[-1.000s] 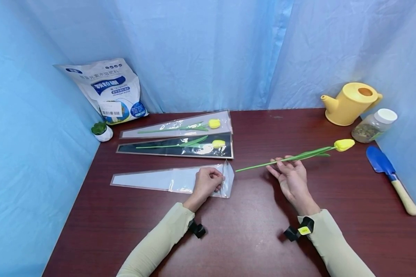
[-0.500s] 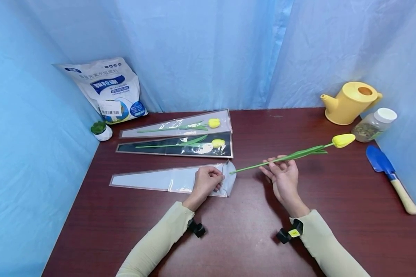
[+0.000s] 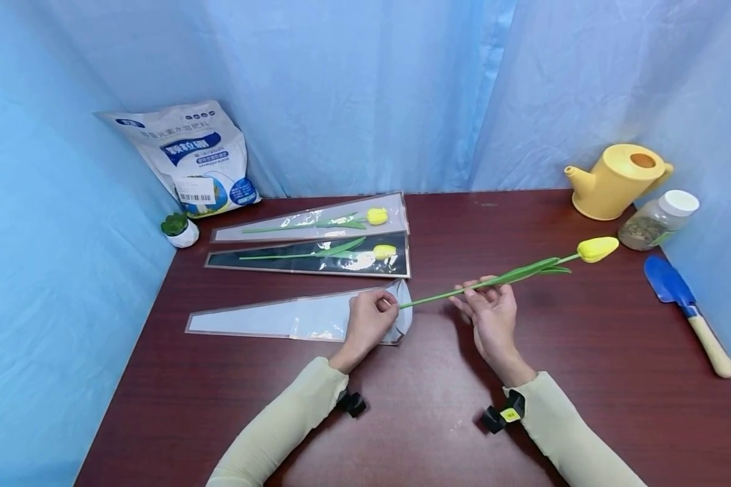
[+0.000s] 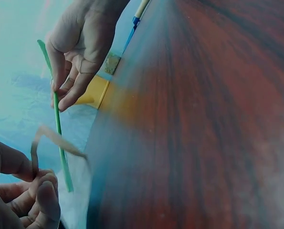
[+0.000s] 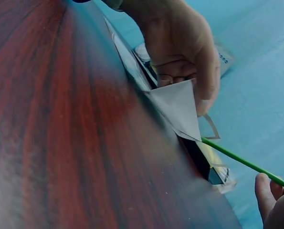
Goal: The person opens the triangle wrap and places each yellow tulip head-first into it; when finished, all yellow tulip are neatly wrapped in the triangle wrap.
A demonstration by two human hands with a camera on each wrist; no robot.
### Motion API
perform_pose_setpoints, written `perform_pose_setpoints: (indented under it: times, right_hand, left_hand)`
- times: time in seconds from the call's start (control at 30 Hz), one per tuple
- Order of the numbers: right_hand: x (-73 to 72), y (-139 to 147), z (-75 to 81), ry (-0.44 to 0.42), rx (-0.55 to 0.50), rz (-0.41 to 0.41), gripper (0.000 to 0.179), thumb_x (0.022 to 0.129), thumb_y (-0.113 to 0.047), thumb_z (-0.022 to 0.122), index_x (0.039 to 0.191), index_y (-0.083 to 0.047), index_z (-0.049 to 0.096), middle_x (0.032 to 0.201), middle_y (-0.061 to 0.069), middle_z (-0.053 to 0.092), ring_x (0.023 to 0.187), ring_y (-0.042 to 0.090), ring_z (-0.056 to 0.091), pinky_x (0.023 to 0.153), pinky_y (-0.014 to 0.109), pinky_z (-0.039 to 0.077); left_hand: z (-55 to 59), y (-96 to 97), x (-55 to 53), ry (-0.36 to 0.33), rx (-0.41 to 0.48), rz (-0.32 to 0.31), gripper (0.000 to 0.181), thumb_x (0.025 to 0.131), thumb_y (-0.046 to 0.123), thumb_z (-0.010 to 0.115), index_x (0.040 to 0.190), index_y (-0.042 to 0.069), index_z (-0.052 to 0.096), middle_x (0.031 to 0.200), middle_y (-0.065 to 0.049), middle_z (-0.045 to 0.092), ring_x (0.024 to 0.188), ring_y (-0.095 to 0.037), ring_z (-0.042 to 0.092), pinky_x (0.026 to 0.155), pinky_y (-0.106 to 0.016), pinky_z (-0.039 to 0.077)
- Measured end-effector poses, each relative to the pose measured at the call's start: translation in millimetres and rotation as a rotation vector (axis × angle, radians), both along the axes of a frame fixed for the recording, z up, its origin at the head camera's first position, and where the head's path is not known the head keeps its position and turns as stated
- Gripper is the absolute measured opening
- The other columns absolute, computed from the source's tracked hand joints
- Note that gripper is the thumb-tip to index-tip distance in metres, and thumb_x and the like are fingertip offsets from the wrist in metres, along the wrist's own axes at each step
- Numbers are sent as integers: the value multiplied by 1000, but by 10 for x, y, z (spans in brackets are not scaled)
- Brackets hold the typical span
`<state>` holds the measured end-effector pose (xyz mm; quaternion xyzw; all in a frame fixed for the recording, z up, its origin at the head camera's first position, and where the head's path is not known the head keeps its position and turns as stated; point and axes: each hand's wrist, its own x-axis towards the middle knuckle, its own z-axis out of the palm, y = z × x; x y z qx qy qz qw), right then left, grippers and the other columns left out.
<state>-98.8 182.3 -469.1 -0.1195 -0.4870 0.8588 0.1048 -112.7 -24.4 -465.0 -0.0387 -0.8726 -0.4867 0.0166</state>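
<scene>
My left hand (image 3: 367, 326) pinches the open mouth of a long, tapering white flower sleeve (image 3: 244, 320) lying on the table. In the left wrist view the sleeve's edge stands bent up beside those fingers. A yellow tulip (image 3: 597, 249) with green leaves is held by its stem between the thumb and fingers of my right hand (image 3: 493, 323). The stem (image 5: 242, 161) slants down to the left, its lower end at the mouth of the sleeve. How far inside the tip lies, I cannot tell. The blossom points up and right, above the table.
Behind lie two sleeves with tulips, one white (image 3: 268, 231) and one black (image 3: 292, 269). A fertilizer bag (image 3: 201, 162) and potted succulent (image 3: 179, 230) stand at left. At right are a yellow watering can (image 3: 612, 182), a jar (image 3: 654, 222) and a blue trowel (image 3: 670, 281).
My right hand has moved left with the tulip, bringing the stem's end to the sleeve mouth. My left hand has shifted slightly up and right, lifting the sleeve's upper edge.
</scene>
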Motion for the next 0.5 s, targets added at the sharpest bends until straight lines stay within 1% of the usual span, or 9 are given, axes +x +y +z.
perform_pose_setpoints:
  times: [0.2,0.5]
  right_hand:
    - [17,-29,-9,41,-20,-2,29,93,14,54,109,-9,47,91,6,66,89,19,75,76,34,62]
    - [14,-37,-4,48,-24,-10,31,92,16,55,110,-7,48,88,6,68,87,21,76,72,36,63]
  left_hand:
    - [11,57,-4,79,-16,18,10,81,3,66,75,6,74,60,-4,68,52,1,49,54,-15,42]
    - [14,99,16,158,-9,-4,11,84,2,65,76,5,72,60,-5,68,50,1,47,54,-14,42]
